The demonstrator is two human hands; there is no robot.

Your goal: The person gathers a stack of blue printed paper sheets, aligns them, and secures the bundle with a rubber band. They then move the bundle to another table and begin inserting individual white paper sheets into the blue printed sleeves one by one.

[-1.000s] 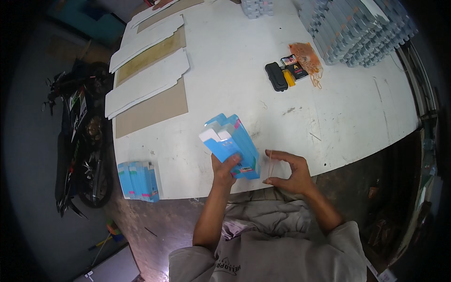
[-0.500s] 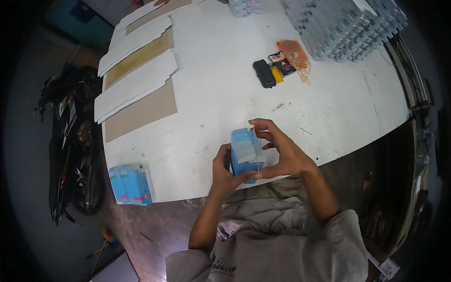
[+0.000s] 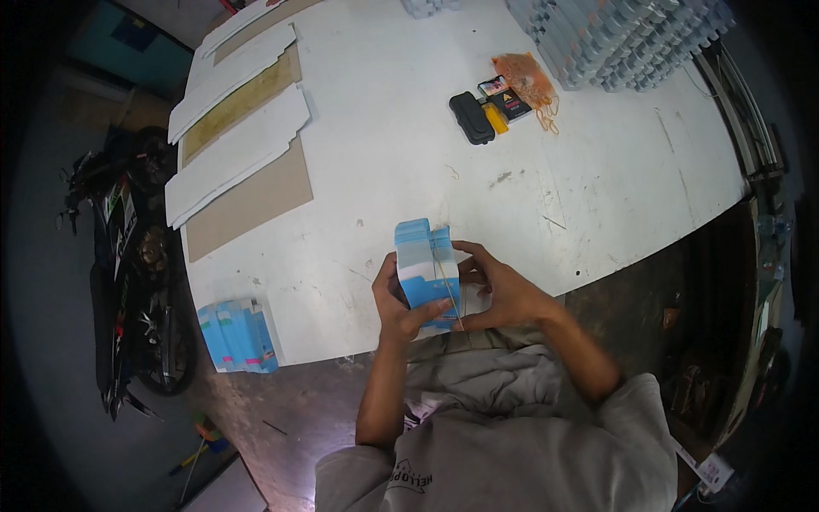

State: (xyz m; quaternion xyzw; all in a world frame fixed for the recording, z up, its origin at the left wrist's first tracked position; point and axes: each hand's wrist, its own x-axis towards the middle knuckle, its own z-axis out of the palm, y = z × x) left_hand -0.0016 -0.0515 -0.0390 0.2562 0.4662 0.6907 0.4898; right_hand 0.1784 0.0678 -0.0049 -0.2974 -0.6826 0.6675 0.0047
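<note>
A thick stack of blue-and-white folded cartons [image 3: 415, 256] stands at the table's near edge, between my two hands. My left hand [image 3: 399, 307] is closed round its left side, the thumb pressed over the front face. A thin tan rubber band [image 3: 445, 286] runs lengthwise over the stack, toward its right side. My right hand [image 3: 499, 294] is at that side with curled fingers, its thumb and fingertips at the band near the stack's lower and upper right. Part of the right fingers is hidden behind the stack.
Another bundle of blue cartons [image 3: 237, 335] lies at the table's left corner. White sheets [image 3: 239, 154] and brown boards [image 3: 256, 205] lie along the left side. Farther off are a black case [image 3: 471, 118], a yellow lighter [image 3: 495, 118], an orange bag of rubber bands [image 3: 525, 78] and tall grey-blue stacks [image 3: 623, 43].
The carton stack has shifted slightly left and turned so more of its front shows. The band now lies across the stack, and my right hand has come lower, its fingers more curled.
</note>
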